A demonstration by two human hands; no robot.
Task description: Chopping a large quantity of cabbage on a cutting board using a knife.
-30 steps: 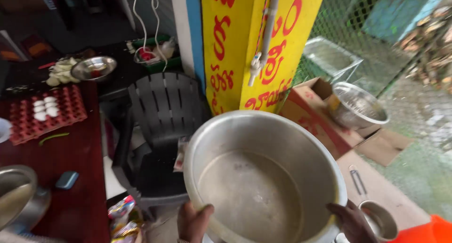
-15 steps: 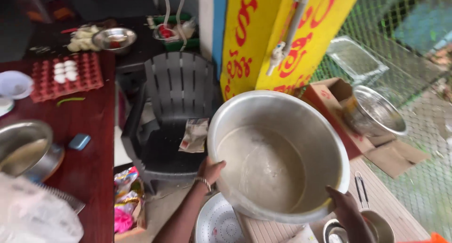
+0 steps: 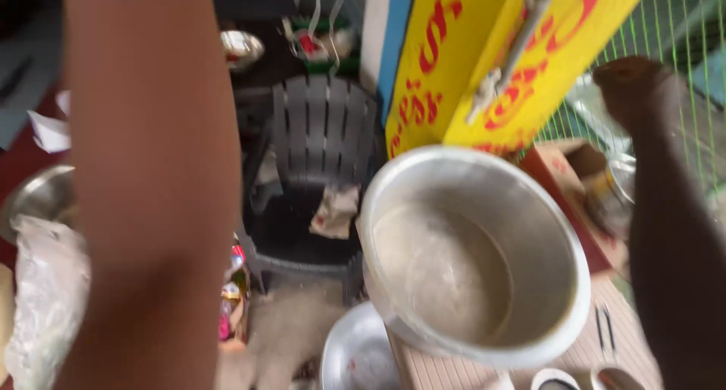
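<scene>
**Inspector:** Both arms have risen since the earlier frame, when the hands gripped the pot by its rim; neither touches it now. The left forearm [image 3: 151,186] fills the left of the view, and its hand is cut off above the top edge.

**Clerk:** And the right hand?

**Inspector:** The right hand [image 3: 631,88] is raised at the upper right, before the green mesh. It is blurred; whether it is closed or slack cannot be told.

**Clerk:** Signs and packages?

**Inspector:** A yellow sign panel [image 3: 522,50] with red lettering and a blue edge stands upright at top centre. A red-sided cardboard box [image 3: 563,174] sits just below it at right. A crumpled paper wrapper [image 3: 335,211] lies on the seat of the dark plastic chair [image 3: 318,133]. Coloured packets [image 3: 233,299] stand low beside the chair, and a clear plastic bag [image 3: 45,299] lies at far left.

**Clerk:** Position of the pot?

**Inspector:** The large metal pot [image 3: 473,258] sits tilted at lower centre, between the arms and well below both, on a ribbed surface. A metal lid [image 3: 359,356] lies just beside it.
</scene>
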